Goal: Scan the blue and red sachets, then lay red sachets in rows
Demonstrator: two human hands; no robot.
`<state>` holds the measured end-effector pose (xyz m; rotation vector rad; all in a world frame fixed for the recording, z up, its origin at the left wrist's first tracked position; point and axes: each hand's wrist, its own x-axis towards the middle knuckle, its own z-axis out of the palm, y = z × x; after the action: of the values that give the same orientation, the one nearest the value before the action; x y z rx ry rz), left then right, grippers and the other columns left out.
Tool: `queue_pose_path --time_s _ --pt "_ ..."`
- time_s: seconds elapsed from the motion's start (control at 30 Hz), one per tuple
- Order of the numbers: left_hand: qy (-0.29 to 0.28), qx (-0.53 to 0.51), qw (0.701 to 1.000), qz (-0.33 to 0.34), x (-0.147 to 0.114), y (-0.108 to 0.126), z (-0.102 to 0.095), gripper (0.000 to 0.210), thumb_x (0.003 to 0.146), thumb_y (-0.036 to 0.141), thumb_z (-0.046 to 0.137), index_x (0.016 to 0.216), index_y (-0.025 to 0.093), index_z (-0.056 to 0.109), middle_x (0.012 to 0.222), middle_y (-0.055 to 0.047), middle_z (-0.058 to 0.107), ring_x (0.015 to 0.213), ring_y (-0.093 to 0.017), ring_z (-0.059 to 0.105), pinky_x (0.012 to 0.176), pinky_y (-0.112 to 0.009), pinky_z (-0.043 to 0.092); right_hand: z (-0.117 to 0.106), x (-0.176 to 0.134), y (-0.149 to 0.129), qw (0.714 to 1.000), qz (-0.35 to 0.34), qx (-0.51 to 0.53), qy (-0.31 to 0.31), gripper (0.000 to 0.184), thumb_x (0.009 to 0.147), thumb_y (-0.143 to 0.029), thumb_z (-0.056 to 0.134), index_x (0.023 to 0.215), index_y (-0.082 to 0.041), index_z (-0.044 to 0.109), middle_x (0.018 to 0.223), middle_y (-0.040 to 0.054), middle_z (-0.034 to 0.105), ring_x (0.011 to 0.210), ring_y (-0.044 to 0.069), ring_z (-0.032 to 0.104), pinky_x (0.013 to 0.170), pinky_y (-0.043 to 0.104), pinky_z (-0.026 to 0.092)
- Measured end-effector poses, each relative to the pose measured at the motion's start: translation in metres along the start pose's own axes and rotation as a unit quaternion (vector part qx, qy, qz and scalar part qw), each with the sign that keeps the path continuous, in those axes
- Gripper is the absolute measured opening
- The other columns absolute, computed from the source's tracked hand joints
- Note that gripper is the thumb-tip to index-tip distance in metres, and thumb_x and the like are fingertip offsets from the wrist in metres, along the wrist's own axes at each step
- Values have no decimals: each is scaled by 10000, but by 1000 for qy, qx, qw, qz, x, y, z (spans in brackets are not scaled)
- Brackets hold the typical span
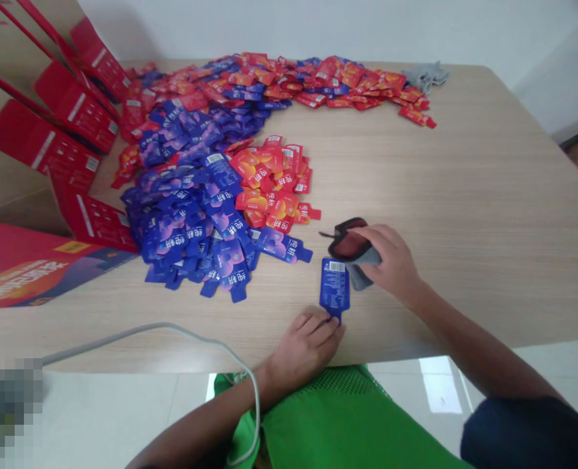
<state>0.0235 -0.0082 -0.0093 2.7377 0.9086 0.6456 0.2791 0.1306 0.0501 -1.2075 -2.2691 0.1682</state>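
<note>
A single blue sachet (335, 285) lies flat on the table with its barcode side up. My left hand (309, 344), fingers bent and together, pins the sachet's narrow tab to the tabletop. Just above and to the right, my right hand (389, 260) is closed around a dark-edged object with a reddish-brown face (353, 240) and a thin dark tip on its left; its exact kind is unclear. Grey cloth (361, 276) hangs below that object under the same fingers. To the left are a heap of blue sachets (186, 228) and a smaller pile of red-orange sachets (274, 182).
Mixed red and blue sachets (338, 78) run along the table's back edge, ending near a crumpled grey cloth (426, 77). Red display boxes (94, 218) stand inside an opened carton (35, 260) on the left. A grey cord (172, 326) loops to my left wrist.
</note>
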Motion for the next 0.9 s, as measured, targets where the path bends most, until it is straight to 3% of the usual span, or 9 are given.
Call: queue_pose_path --time_s 0.13,0.2,0.33,0.47,0.57,0.63,0.73,0.83,0.9 --pt "-16 -12 1000 0 0 0 -3 308 1063 228 589 1357 181 668 1259 -46 752 1157 -211 647 1007 -376 527 13 -39 -33 981 -115 47 -149 460 902 -204 646 1361 -236 636 1240 99 734 1098 298 665 975 461 533" --pt "-20 -22 1000 4 0 -1 -4 284 1071 222 573 1332 182 679 1229 -48 758 1142 -206 651 992 -367 531 28 -46 -31 976 -129 50 -169 413 911 -210 665 1323 -221 656 1213 96 744 1082 286 671 962 448 541" --pt "-3 -36 999 12 0 -1 -3 280 1073 210 565 1324 158 678 1259 -60 752 1211 -233 627 981 -368 533 47 -22 6 989 -73 8 -128 455 893 -254 729 1339 -202 652 1233 127 731 1147 321 662 999 483 539" --pt "3 -39 999 2 0 -1 -1 282 1066 209 585 1330 167 676 1253 -47 757 1184 -227 638 976 -363 543 34 19 35 993 -27 -61 -93 443 888 -218 713 1329 -209 664 1245 135 724 1149 345 664 1007 507 536" --pt "2 -39 999 0 -1 -2 -1 281 1060 219 602 1325 174 681 1274 -50 751 1195 -225 636 992 -365 550 9 26 26 999 -5 -42 4 478 887 -205 688 1364 -225 647 1268 125 716 1149 334 664 1024 494 533" --pt "1 -38 999 4 -2 -2 -1 290 1054 222 611 1331 171 680 1283 -50 749 1205 -229 633 999 -369 555 -4 15 8 1000 -12 -7 25 481 900 -219 671 1380 -239 638 1263 116 717 1133 317 668 1008 468 540" --pt "-4 -34 999 4 -2 -2 0 297 1052 214 598 1334 178 684 1268 -59 752 1195 -228 644 994 -374 564 -7 -17 -25 995 -72 37 -64 486 905 -210 635 1390 -234 632 1239 109 728 1107 297 669 968 448 544" --pt "-18 -33 999 -4 -2 -2 1 297 1054 187 558 1313 207 700 1179 -52 771 1070 -203 680 972 -378 574 11 -45 -45 977 -117 67 -168 439 906 -187 628 1344 -214 652 1190 96 746 1086 274 669 955 434 547" --pt "-21 -37 999 -8 -1 -1 0 298 1060 186 547 1315 203 699 1163 -52 773 1072 -202 679 999 -383 566 27 -52 -44 972 -114 77 -192 394 905 -175 646 1297 -208 669 1187 91 748 1081 263 671 959 423 549"
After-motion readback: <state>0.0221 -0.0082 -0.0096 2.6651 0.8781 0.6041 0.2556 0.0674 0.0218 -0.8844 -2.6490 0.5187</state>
